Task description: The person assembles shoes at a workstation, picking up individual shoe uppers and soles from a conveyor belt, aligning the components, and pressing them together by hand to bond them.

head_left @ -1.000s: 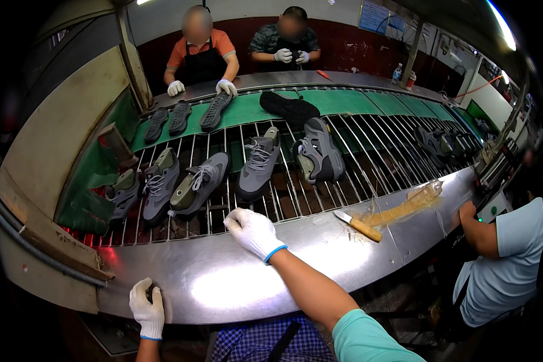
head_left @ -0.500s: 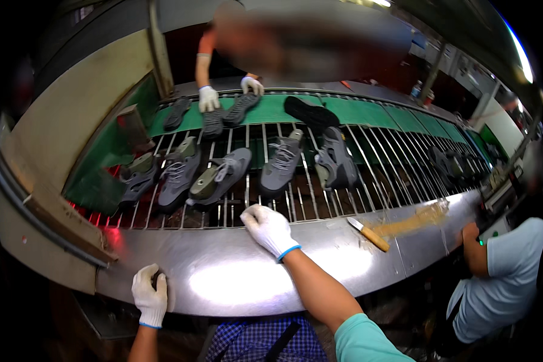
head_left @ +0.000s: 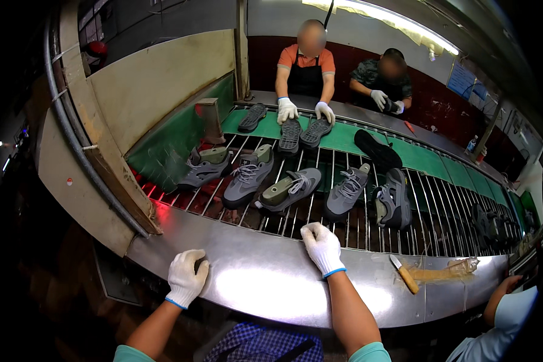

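Note:
My left hand, in a white knit glove, is at the front edge of the metal counter. Its thumb stands apart from the curved fingers, with nothing visible between them. Gloved too, my right hand rests on the counter's far edge beside the metal rods, its fingers curled in and no object showing. Just beyond it, grey lace-up shoes lie on the rods: a middle shoe tipped on its side, another shoe with laces up, and a shoe at the right. Greenish forms show in their openings.
A wooden-handled knife lies on the counter at right, by brown tape. Across the rods, a co-worker's gloved hands touch dark soles on a green strip. Another person handles something dark. A post and panel stand left.
My view has swung left and up, so the scene sits farther right and lower. The second co-worker has come into view. My right hand stays at the rods' edge; the shoes keep their arrangement.

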`<state>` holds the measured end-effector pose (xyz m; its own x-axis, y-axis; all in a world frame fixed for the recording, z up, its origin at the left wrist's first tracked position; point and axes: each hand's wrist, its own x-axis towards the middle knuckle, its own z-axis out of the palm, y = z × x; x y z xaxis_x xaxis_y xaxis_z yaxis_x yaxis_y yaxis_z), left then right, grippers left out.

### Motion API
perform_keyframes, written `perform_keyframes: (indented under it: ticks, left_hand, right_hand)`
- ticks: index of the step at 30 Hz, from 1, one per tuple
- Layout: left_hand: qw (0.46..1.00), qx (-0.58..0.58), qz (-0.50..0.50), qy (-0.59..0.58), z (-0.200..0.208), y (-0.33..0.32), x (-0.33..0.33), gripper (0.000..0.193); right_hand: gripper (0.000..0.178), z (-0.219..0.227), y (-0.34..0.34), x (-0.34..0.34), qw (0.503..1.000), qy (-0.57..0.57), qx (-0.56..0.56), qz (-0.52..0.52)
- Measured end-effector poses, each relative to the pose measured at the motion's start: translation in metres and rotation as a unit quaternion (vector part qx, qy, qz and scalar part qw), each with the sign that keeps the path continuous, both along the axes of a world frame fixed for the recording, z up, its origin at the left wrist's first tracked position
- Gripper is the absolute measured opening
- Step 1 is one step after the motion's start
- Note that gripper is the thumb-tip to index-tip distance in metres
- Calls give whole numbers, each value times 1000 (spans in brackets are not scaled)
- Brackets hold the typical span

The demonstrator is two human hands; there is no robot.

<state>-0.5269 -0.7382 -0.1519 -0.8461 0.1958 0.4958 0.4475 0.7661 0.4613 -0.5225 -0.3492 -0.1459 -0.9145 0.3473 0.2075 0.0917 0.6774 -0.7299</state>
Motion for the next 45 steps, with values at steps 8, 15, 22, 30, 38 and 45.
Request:
perform_keyframes:
  ticks: [8, 15, 22, 30, 38, 45]
  left_hand:
    - [1000, 0, 6, -18, 1, -1, 0, 25]
    - [1000, -2, 5, -18, 1, -4, -1, 25]
    - [1000, -7, 1, -16, 0, -7, -4, 24]
    - [1000, -2, 12, -23, -5, -12, -4, 24]
    - [1000, -11, 4, -3, -1, -10, -4, 24]
    - [999, -39, 1, 2, 8, -16, -9, 24]
  right_hand:
    - [32, 3, -1, 0, 1000, -22, 10, -7]
    - [33, 6, -5, 0, 1000, -23, 11, -6]
    - [35, 9, -7, -1, 999, -28, 15, -4]
    - [37, 0, -10, -3, 1000, -15, 2, 0]
    - [34, 3, -9, -5, 1000, -22, 5, -10]
    - [30, 10, -20, -12, 999, -25, 22, -19]
